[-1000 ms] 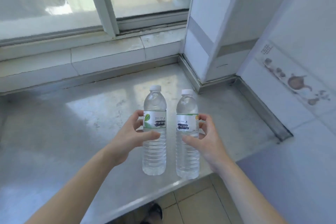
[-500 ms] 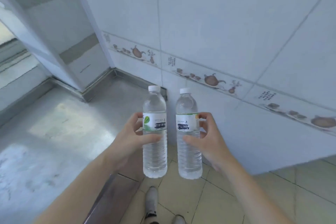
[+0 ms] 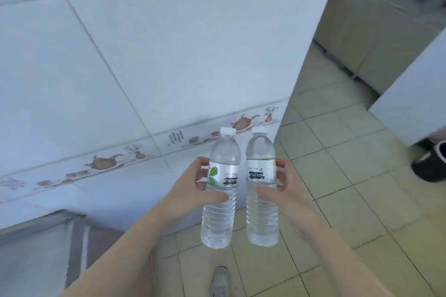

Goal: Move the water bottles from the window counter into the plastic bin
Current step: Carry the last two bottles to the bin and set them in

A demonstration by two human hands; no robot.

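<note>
Two clear water bottles carried upright side by side over the tiled floor [image 3: 350, 200], the left bottle [image 3: 220, 190] gripped at its label by the left hand [image 3: 193, 190], the right bottle [image 3: 261, 188] likewise clasped by the right hand [image 3: 284, 190]. Label print blurred beyond reading. Shoe [image 3: 220, 281] cut off at the bottom edge; dark object [image 3: 429, 164] cropped at far right, unidentifiable.

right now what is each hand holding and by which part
Left hand grips one water bottle around its labelled middle; right hand grips the other bottle likewise.
</note>
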